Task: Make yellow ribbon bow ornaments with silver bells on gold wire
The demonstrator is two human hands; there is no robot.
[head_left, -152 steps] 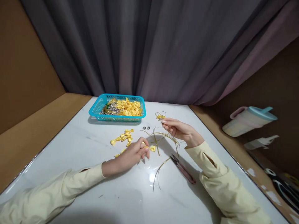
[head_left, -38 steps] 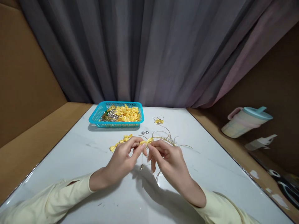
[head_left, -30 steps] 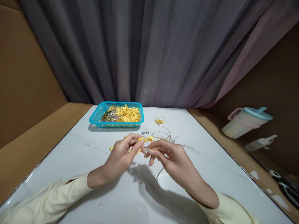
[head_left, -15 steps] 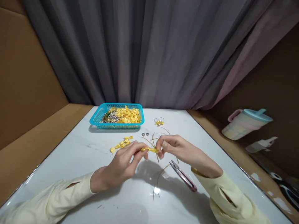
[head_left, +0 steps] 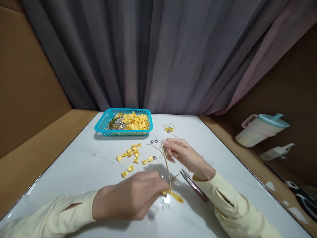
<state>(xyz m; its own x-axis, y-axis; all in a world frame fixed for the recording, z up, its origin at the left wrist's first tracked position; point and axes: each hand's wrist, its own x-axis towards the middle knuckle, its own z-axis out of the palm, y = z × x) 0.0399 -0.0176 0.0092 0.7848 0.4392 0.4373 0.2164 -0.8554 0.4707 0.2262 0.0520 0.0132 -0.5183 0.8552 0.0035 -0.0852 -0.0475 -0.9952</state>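
My left hand (head_left: 135, 195), low and in front, pinches a yellow ribbon bow (head_left: 176, 196) that sticks out past its fingertips. A thin gold cord (head_left: 166, 162) rises from the bow toward my right hand (head_left: 184, 153), whose curled fingers are closed on its upper part. The exact grip is blurred. Beside my left fingers shows a small silver bead (head_left: 160, 175), partly hidden. Below my right wrist lies a pair of thread snips (head_left: 193, 185), blades pointing away. Several loose bows (head_left: 127, 171) lie left of the hands, one with a silver bead (head_left: 155, 158) at its end.
A blue basket (head_left: 99, 129) at the back holds yellow bows, silver beads and gold cords. Two silver beads (head_left: 154, 141) and a bow with looped cord (head_left: 168, 129) lie behind my hands. A lidded cup (head_left: 257, 132) and a white bottle (head_left: 274, 153) are at the right.
My left hand has come down and nearer with the bow, which now tilts. My right hand has moved off the bow, slightly up and away. Bows that the left hand covered now show.
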